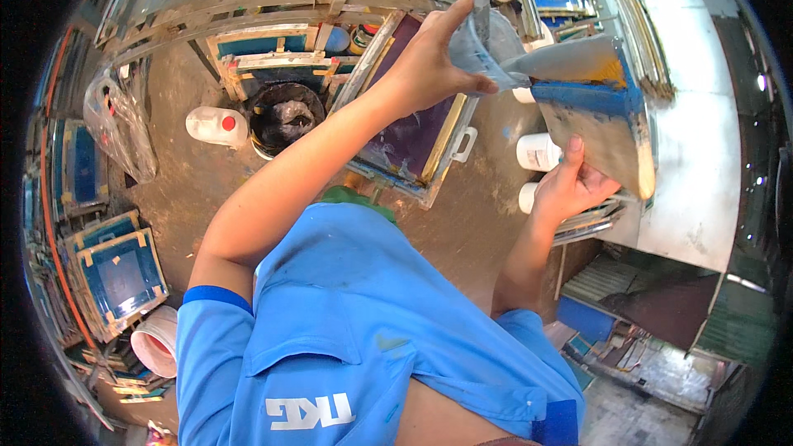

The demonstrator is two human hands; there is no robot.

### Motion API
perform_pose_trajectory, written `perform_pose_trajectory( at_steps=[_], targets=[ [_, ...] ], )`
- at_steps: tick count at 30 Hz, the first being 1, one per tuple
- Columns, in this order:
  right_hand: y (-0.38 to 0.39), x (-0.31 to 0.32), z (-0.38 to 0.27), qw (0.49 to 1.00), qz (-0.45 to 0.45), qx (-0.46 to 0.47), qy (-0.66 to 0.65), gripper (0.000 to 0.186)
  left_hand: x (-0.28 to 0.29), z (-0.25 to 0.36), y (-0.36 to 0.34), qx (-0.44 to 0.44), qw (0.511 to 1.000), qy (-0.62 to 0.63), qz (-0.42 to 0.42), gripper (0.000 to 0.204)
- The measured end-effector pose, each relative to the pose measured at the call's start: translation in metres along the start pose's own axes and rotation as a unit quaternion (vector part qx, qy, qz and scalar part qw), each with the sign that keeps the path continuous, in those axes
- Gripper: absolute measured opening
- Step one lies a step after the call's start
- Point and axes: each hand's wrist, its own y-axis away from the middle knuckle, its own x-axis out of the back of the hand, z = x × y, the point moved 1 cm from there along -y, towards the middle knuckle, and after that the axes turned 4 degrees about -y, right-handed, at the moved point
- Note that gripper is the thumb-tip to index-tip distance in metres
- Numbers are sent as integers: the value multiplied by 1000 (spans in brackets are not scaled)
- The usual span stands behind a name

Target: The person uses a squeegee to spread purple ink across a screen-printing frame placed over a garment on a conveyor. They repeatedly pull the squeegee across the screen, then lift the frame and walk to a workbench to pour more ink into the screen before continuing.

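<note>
My left hand [429, 62] is closed round a translucent plastic container [477, 45], gripping it between thumb and fingers. The container is tilted, and its narrow end points right, toward a framed panel [582, 136]. That panel has a grey-brown face, a blue band and a pale wooden edge at its right. Below it, my right hand [572, 186] holds its lower edge, the thumb lying on the face and the other fingers partly hidden behind. A greyish sheet-like surface with a yellow patch [578, 62] adjoins the panel's top; I cannot tell whether it belongs to it.
A dark-purple framed screen [405, 128] leans below my left forearm. Left of it are a black bucket [286, 116] and a white jug [216, 126]. White tubs [537, 152] stand beside the panel. A white tabletop [694, 140] lies right; stacked frames [122, 277] line the left.
</note>
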Motion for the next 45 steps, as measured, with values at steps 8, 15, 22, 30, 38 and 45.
perform_pose_trajectory(
  at_steps=[8, 15, 22, 30, 38, 45],
  targets=[
    [1, -31, 1, 999, 14, -29, 35, 53, 22, 45, -6, 45, 997, 44, 36, 115],
    [-4, -37, 26, 999, 32, -2, -5, 47, 41, 66, -8, -6, 996, 44, 83, 111],
    [-5, -19, 59, 999, -10, 13, 28, 45, 51, 70, -6, -69, 990, 41, 114, 110],
    [-2, -11, 79, 990, -109, 70, 51, 38, 65, 82, 5, -42, 994, 5, 103, 111],
    [-2, -6, 89, 968, -187, 129, 111, 39, 62, 69, 12, 12, 992, 62, 109, 111],
    [-6, -7, 71, 976, -24, -161, -144, 61, 68, 29, 36, 6, 989, -57, 137, 110]
  ],
)
